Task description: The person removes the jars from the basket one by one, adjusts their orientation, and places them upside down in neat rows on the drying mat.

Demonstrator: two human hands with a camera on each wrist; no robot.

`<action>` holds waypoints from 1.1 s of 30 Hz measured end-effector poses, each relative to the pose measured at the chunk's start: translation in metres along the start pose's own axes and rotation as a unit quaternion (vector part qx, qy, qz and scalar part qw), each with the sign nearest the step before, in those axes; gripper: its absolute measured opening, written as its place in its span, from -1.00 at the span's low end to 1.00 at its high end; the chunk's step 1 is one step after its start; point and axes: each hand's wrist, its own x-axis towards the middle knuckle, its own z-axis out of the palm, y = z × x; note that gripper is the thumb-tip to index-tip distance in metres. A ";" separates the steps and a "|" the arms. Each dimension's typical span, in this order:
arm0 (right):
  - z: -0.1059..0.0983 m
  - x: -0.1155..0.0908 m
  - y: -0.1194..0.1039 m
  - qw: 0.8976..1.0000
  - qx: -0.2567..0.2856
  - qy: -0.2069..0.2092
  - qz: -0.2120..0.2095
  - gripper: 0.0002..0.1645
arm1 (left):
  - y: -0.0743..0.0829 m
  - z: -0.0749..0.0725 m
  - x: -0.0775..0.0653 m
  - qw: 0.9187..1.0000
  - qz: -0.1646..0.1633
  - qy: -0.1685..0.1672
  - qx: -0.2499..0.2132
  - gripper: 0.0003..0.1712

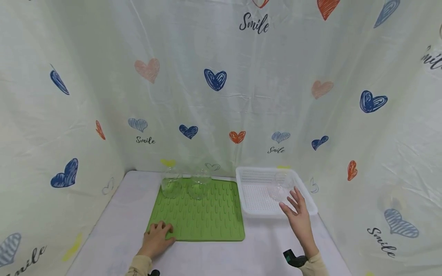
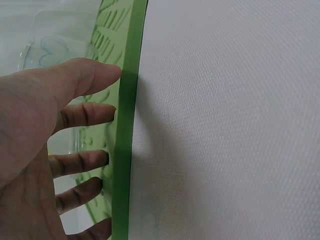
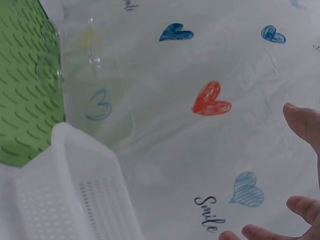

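Observation:
My left hand (image 1: pixel 157 238) rests at the near left corner of the green ridged mat (image 1: pixel 207 218). In the left wrist view its spread fingertips (image 2: pixel 85 114) lie at the mat's edge. Two clear, see-through cups or glasses (image 1: pixel 171 187) (image 1: pixel 199 184) stand side by side at the mat's back left. My right hand (image 1: pixel 299 218) hovers at the near right of the white basket (image 1: pixel 249 209), fingers apart and holding nothing. Just beyond its fingers, another clear vessel (image 1: pixel 280 184) is inside the basket; its outline is faint.
The white-covered table (image 1: pixel 124 214) meets a hanging curtain (image 1: pixel 221 107) printed with hearts and "Smile" at the back and both sides. The basket stands against the mat's right side, close to the back curtain.

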 end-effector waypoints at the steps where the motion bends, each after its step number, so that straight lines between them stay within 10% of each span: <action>1: -0.002 0.003 0.004 1.000 -0.007 0.001 0.013 0.01 | 0.000 0.000 0.000 1.000 0.000 0.001 -0.001 -0.72; 18: 0.000 0.073 0.070 0.983 0.046 0.043 0.171 0.32 | -0.003 0.000 -0.008 1.000 0.003 -0.001 -0.016 -0.72; 33: 0.017 0.111 0.093 0.969 0.074 -0.013 0.237 0.39 | -0.001 -0.002 -0.005 1.000 0.003 -0.007 -0.023 -0.71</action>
